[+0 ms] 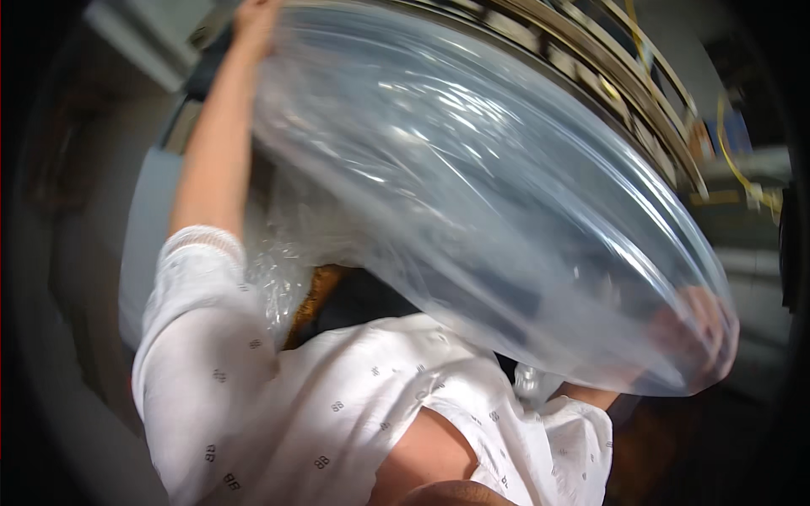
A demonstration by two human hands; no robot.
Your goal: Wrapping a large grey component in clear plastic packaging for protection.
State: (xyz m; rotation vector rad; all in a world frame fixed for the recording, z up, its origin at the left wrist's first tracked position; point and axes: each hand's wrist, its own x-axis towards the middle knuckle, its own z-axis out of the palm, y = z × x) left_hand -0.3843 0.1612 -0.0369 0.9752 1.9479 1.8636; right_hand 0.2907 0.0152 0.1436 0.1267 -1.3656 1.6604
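Note:
A large sheet of clear plastic film stretches between my hands, from the upper left to the lower right. It is shiny and see-through, and it bulges in long folds. Raised at the top left, my left hand is closed on the film's far end; motion blurs its fingers. My right hand shows dimly through the plastic at the lower right end, its fingers curled round the film there. Crumpled clear plastic hangs beside my left upper arm.
Beyond the film runs a long metal frame with rails. A yellow cable hangs at the right. A pale grey panel stands left of my left arm. Something brown and rough-edged shows below the film.

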